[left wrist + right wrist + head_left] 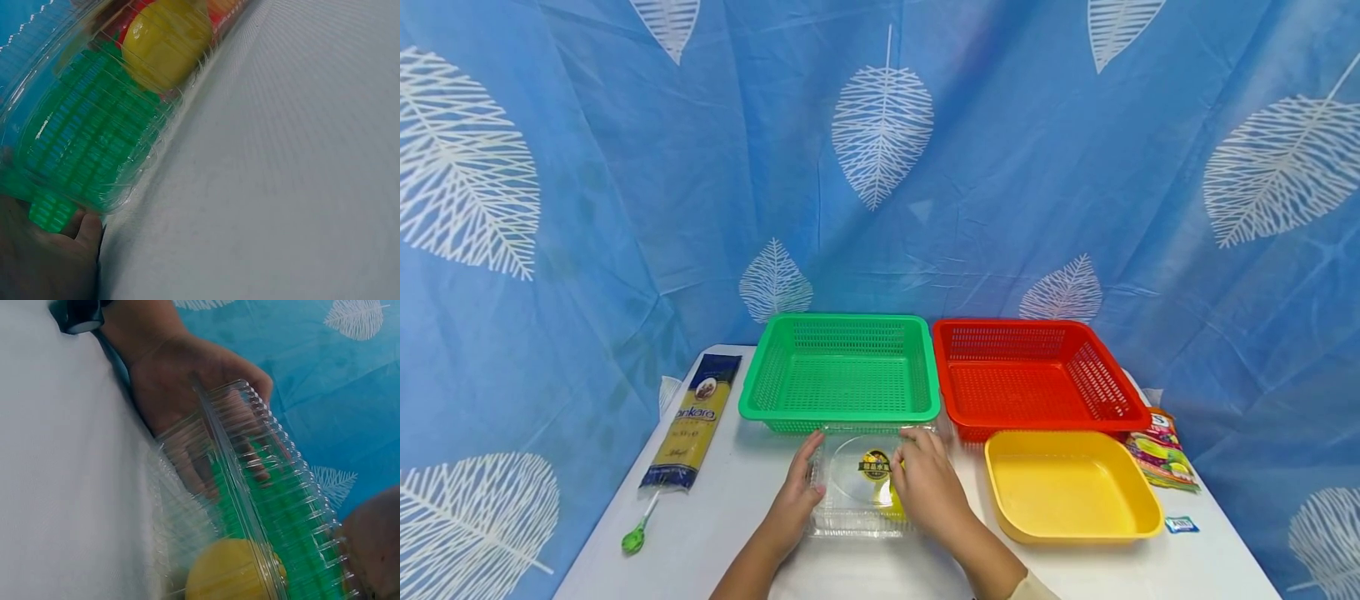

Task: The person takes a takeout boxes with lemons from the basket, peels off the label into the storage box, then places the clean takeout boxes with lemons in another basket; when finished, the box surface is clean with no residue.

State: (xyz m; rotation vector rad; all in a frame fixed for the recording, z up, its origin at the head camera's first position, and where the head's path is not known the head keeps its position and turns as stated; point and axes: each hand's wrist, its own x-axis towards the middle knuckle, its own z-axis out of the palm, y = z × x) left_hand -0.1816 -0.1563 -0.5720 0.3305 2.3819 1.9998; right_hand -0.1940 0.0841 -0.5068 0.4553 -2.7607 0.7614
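A clear plastic clamshell container (853, 492) with a black-and-yellow label (874, 465) lies on the white table. Through its wall a yellow, lemon-like fruit (167, 44) shows at its right end. My left hand (792, 502) rests along the container's left side; in the right wrist view the fingers of that left hand (187, 387) lie fairly straight against the plastic. Over the right part of the lid, my right hand (928, 483) has its fingers curled onto the container. Its fingertips partly cover the label's right edge.
Behind stand a green basket (842, 415) and a red basket (1045, 421), with a yellow tub (1067, 492) at front right. At left lie a pasta packet (694, 421) and a green lollipop (634, 540). A colourful snack bag (1161, 454) and small blue packet (1182, 524) are at right.
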